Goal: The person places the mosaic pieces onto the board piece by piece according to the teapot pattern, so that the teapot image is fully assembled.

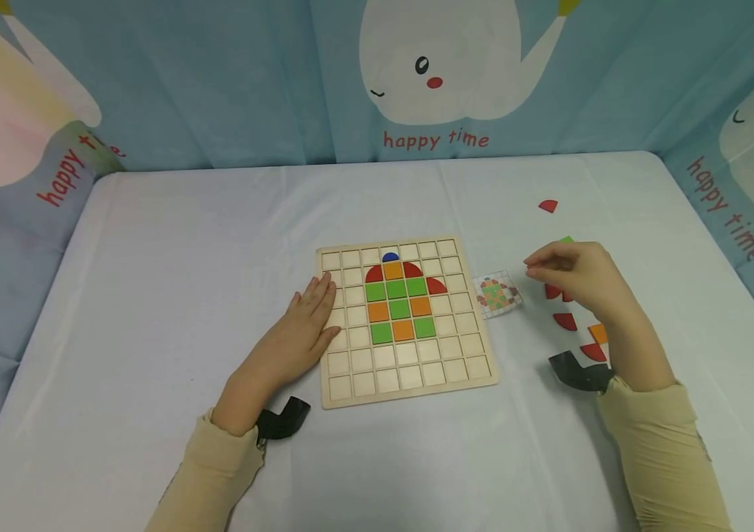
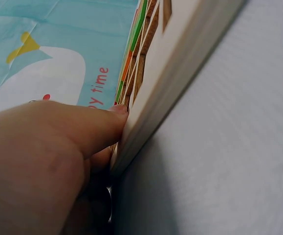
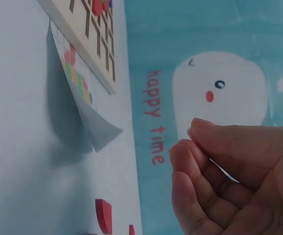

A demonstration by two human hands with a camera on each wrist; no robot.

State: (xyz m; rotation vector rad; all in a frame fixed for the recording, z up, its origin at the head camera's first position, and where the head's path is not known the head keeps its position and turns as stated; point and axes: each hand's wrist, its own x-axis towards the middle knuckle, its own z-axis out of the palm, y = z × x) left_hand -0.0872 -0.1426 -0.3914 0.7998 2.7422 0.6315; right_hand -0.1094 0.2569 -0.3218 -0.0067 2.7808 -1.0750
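A square wooden grid board (image 1: 410,377) lies on the table, with green, orange, red and blue flat pieces in some cells. My left hand (image 1: 293,336) rests with extended fingers on its left edge; in the left wrist view the thumb (image 2: 104,125) touches the board's rim (image 2: 153,112). To the board's right, my right hand (image 1: 579,273) hovers above loose red pieces. The right wrist view shows this hand (image 3: 239,181) with loosely bent fingers, thumb near the index fingertip, and nothing visible between them. A pattern card (image 1: 498,294) lies beside the board.
Loose red quarter-round pieces (image 1: 565,321) lie at the right, with an orange square (image 1: 599,334) and a partly hidden green piece (image 1: 567,239). One red piece (image 1: 548,206) sits farther back. The card's corner (image 3: 102,132) curls up. A blue curtain (image 1: 217,89) hangs behind the table.
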